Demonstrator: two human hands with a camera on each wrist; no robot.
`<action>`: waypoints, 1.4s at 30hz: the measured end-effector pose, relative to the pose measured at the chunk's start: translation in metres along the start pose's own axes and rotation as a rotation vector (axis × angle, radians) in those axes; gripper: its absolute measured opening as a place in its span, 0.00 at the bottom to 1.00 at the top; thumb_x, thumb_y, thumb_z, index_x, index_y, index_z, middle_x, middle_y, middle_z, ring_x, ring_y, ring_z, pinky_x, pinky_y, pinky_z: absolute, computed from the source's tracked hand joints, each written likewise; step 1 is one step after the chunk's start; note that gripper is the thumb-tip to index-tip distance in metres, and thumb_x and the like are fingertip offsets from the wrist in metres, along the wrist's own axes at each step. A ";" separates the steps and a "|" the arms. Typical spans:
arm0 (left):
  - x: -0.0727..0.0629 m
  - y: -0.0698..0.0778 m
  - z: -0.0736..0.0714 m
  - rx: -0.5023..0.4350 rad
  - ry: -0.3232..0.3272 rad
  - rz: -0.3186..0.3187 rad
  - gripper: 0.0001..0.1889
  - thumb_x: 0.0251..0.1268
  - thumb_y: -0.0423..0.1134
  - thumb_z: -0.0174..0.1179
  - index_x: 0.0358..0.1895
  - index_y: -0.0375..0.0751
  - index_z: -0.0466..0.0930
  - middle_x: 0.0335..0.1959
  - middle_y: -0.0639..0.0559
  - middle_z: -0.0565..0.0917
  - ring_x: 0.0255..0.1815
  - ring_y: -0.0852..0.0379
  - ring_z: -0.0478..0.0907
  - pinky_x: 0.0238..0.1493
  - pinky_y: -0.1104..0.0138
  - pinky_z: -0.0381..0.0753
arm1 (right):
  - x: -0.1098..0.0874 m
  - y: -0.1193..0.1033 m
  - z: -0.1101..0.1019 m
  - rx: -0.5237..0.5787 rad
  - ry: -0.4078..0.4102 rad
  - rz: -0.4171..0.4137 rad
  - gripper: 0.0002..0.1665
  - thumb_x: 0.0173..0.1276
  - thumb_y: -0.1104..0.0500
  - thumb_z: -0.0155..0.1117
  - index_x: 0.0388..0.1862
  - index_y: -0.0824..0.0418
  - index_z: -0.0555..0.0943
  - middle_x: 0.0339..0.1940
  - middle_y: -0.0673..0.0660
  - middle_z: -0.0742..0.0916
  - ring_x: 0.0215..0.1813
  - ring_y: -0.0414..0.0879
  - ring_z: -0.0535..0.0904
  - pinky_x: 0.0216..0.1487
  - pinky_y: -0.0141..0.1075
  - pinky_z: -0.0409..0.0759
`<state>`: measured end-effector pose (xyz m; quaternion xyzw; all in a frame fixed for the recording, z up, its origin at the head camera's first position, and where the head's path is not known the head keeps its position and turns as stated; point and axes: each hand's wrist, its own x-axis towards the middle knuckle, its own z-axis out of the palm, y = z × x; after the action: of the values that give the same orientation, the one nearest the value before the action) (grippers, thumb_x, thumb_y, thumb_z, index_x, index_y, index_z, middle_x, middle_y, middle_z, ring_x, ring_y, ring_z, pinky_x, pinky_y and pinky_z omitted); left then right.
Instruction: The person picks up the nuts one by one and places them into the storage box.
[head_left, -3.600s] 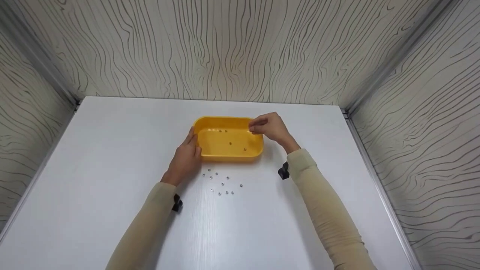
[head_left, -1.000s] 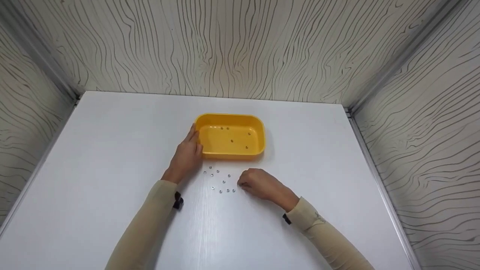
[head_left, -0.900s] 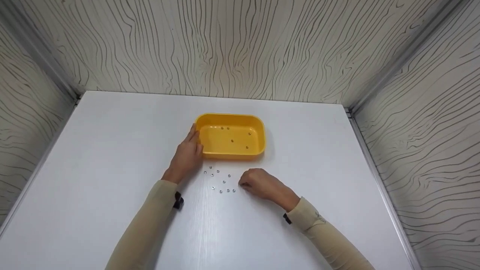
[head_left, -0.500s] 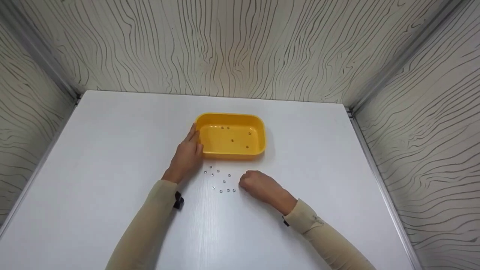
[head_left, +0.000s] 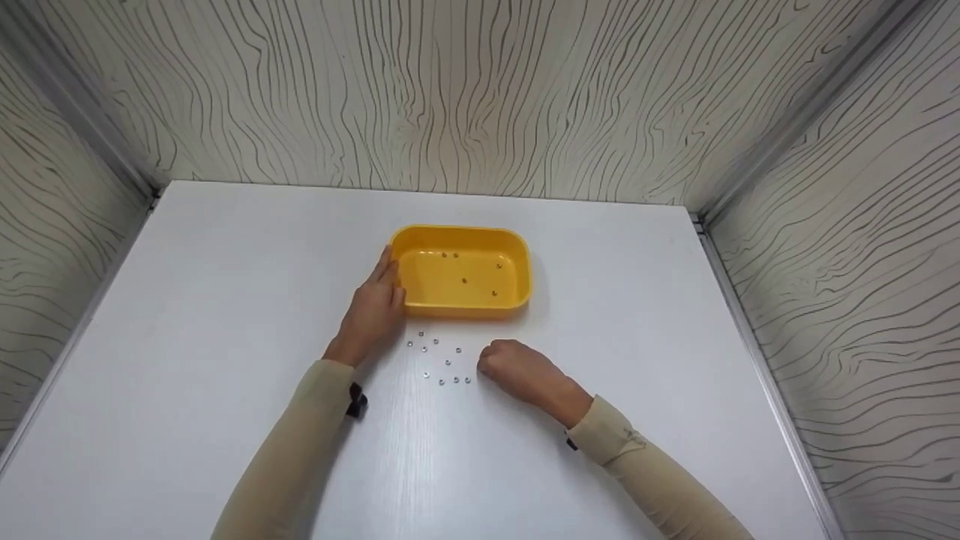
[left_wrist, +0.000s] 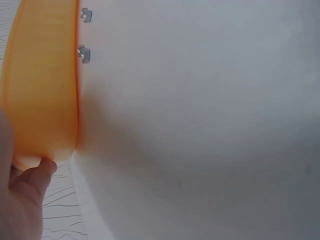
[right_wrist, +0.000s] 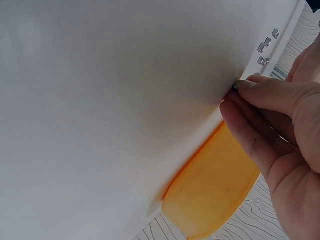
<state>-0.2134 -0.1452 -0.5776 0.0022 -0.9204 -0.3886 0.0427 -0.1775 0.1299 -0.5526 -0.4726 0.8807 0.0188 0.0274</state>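
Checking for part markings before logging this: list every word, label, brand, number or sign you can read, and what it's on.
None readable.
Mark on the right sleeve: too small and blurred to tell if lettering.
Metal nuts: too small to read any.
Yellow tray: no text visible.

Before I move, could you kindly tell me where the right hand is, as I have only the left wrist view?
Observer: The right hand is at the white table, just right of the loose metal pieces.
Operator: Thank you; is it holding anything?
Observer: Yes, it pinches a small dark piece, seen in the right wrist view.
Operator: And may I ask what lies inside the yellow container?
Observer: The head view shows five small metal pieces lying in it.
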 end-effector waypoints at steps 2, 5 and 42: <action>0.000 0.000 0.000 0.001 0.001 0.002 0.31 0.82 0.43 0.40 0.84 0.39 0.55 0.90 0.53 0.47 0.88 0.51 0.53 0.85 0.54 0.61 | 0.000 0.000 0.000 0.027 0.003 0.005 0.13 0.69 0.68 0.67 0.45 0.56 0.93 0.38 0.50 0.94 0.38 0.43 0.86 0.48 0.36 0.88; 0.000 0.000 0.000 0.009 -0.001 -0.001 0.31 0.82 0.42 0.41 0.84 0.39 0.56 0.90 0.54 0.47 0.88 0.51 0.54 0.85 0.54 0.61 | 0.000 0.001 -0.002 0.048 0.019 -0.003 0.12 0.69 0.68 0.67 0.43 0.56 0.93 0.35 0.50 0.94 0.33 0.41 0.83 0.44 0.35 0.87; 0.003 -0.001 -0.002 0.041 -0.012 0.016 0.30 0.81 0.39 0.44 0.81 0.32 0.60 0.89 0.50 0.48 0.83 0.47 0.64 0.79 0.54 0.73 | -0.006 0.002 -0.006 0.030 0.018 -0.019 0.12 0.69 0.70 0.66 0.43 0.58 0.92 0.39 0.51 0.94 0.40 0.43 0.90 0.46 0.37 0.89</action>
<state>-0.2159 -0.1475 -0.5761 -0.0067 -0.9284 -0.3694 0.0401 -0.1760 0.1359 -0.5463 -0.4805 0.8766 0.0008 0.0268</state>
